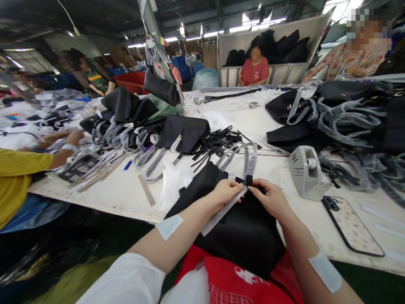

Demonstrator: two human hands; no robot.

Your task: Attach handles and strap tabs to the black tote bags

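A black handbag [243, 232] lies partly on the white table's near edge [133, 202] and partly on my lap. Its handles [249, 160], wrapped in grey film, loop away from me. My left hand [226, 192] pinches a white strip of wrapping [221, 213] against the bag's top edge. My right hand [268, 196] is closed on the bag's top edge at the base of a handle. The fingertips of both hands nearly meet.
A grey tape dispenser [306, 173] and a phone in a patterned case [351, 226] lie right of my hands. Loose black straps [218, 143] and more black bags [185, 133] lie beyond. A person in yellow [22, 177] works at left; others sit farther off.
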